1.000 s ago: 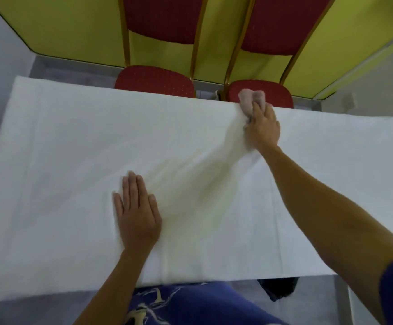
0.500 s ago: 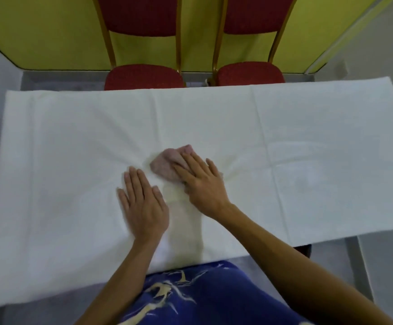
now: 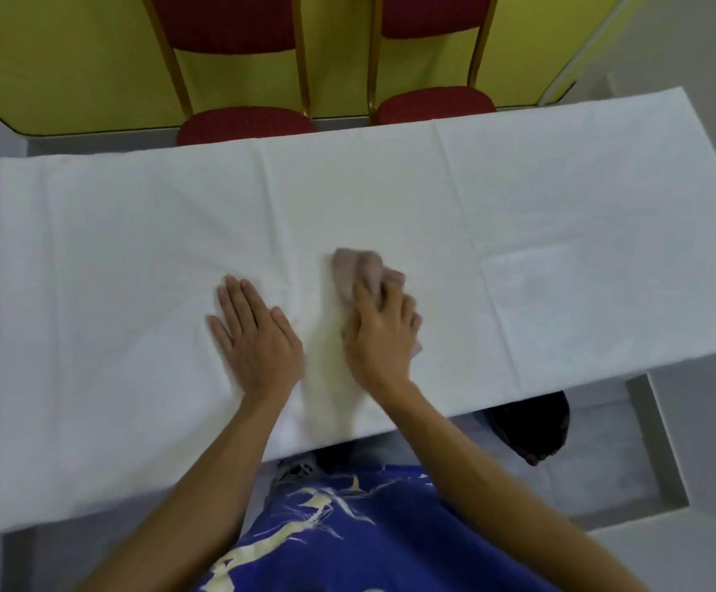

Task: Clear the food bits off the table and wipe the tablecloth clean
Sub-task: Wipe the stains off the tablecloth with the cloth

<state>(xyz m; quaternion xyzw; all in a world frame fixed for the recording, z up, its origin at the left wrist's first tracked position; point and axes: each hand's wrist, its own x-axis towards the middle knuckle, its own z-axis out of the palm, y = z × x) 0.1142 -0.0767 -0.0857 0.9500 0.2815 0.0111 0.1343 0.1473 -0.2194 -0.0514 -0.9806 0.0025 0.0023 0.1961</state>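
A white tablecloth (image 3: 561, 215) covers the whole table. My right hand (image 3: 379, 331) presses a crumpled pinkish cloth (image 3: 354, 271) onto the tablecloth near the table's middle, and the cloth sticks out beyond my fingertips. My left hand (image 3: 254, 331) lies flat, palm down, fingers together, just left of it, holding the tablecloth down. The fabric between the two hands is slightly wrinkled. I see no food bits on the tablecloth.
Two red padded chairs (image 3: 245, 123) (image 3: 435, 104) with golden frames stand at the far side against a yellow wall. A dark object (image 3: 535, 429) lies on the floor under the table's near right edge. My blue printed shirt (image 3: 347, 527) is at the near edge.
My right hand pulled the cloth from the far table edge back to the middle, then shifted slightly right. My left hand stayed flat in place. The view tilted.
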